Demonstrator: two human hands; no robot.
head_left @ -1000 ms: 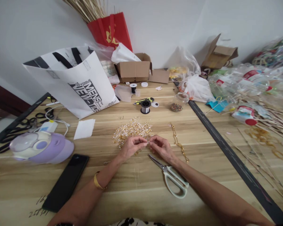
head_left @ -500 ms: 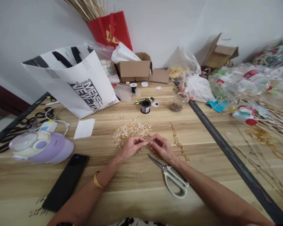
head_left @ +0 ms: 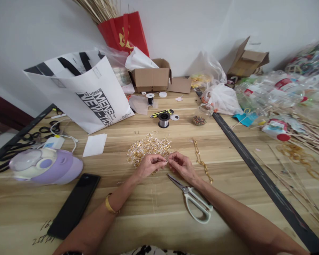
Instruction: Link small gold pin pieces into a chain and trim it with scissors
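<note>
My left hand (head_left: 151,164) is closed in a pinch just in front of a pile of gold and clear beaded strands (head_left: 146,145). Facing it, my right hand (head_left: 181,163) pinches too, and the fingertips of both nearly meet at a small shiny piece (head_left: 167,161), too tiny to name surely. Some beads show under the left fingers. Scissors (head_left: 187,193) with pale handles lie by my right wrist, their blades toward the hands. Right of that hand rests a gold chain (head_left: 199,159).
Behind the pile stand a wire spool (head_left: 164,121), a yellow-black cutter (head_left: 159,113) and a jar of beads (head_left: 202,115). A phone (head_left: 74,205) and a purple-and-white device (head_left: 48,165) lie left. Bags, cartons (head_left: 151,78) and plastic bottles (head_left: 276,88) line the back.
Both hands keep almost the same place and pinch; the left fingertips have shifted very slightly right. Beads under the left hand show a little less.
</note>
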